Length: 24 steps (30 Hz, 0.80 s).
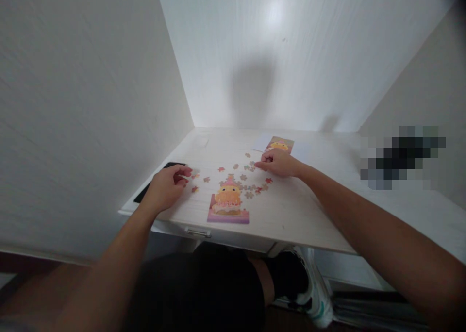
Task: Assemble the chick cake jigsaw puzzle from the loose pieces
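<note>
A partly assembled jigsaw puzzle (228, 203) lies near the table's front edge, showing a yellow figure with a pink hat and a cake. Loose puzzle pieces (249, 195) are scattered above it and to its right. My left hand (169, 186) hovers at the left with fingers loosely bent and a gap between thumb and forefinger, close to some loose pieces (195, 175). My right hand (279, 162) is beside a small cluster of pieces (250, 166), its fingers curled in towards the thumb. Whatever those fingertips may hold is hidden.
Behind my right hand lies a picture card (282, 144) with a similar yellow figure, on a pale sheet (261, 141). A black flat object (145, 192) rests under my left wrist at the table's left edge. White panels (225, 55) enclose the white table (284, 210).
</note>
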{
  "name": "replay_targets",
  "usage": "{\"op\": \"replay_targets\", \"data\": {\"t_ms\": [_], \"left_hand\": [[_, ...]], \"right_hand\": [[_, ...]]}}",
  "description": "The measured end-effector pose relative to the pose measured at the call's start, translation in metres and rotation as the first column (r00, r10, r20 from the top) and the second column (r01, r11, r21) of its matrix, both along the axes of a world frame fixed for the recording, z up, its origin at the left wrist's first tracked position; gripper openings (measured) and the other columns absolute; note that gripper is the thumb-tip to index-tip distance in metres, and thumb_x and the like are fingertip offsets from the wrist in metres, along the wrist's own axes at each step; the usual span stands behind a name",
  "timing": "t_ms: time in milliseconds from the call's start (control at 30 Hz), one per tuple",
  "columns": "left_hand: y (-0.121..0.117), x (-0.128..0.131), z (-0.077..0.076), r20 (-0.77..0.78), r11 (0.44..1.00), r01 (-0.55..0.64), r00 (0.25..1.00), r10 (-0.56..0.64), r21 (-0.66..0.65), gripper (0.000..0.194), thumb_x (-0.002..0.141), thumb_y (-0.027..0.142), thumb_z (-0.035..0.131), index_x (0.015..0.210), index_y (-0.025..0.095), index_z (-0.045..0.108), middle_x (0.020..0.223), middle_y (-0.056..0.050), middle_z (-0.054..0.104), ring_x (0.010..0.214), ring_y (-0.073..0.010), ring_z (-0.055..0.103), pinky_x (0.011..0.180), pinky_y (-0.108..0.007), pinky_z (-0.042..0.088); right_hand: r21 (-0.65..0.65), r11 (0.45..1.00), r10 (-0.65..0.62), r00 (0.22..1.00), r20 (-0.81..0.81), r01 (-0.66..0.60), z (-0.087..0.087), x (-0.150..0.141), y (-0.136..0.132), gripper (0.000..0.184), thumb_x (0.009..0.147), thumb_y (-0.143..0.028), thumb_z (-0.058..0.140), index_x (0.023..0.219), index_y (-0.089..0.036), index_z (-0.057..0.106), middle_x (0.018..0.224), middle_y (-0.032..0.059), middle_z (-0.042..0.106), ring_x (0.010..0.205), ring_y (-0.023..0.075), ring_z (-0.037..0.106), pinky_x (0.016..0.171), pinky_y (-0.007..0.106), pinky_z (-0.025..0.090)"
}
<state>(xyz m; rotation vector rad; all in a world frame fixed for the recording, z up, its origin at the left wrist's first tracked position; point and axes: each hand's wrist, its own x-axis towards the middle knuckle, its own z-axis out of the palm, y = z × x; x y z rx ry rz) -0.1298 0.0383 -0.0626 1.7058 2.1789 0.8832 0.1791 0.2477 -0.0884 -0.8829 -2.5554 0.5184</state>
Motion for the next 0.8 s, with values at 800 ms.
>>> {"op": "replay_targets", "data": {"t_ms": [800], "left_hand": [[0.020, 0.006, -0.011, -0.239, 0.998, 0.035, 0.970, -0.044, -0.042, 0.030, 0.084, 0.021, 0.057, 0.108, 0.016, 0.073, 0.091, -0.007, 0.071, 0.079, -0.0210, 0.065, 0.080, -0.032, 0.049]], "right_hand": [[0.190, 0.981, -0.016, 0.999, -0.034, 0.022, 0.002, -0.015, -0.023, 0.044, 0.090, -0.046, 0.054, 0.057, -0.018, 0.049, 0.056, 0.0011, 0.053, 0.053, 0.0117, 0.040, 0.057, 0.030, 0.025]]}}
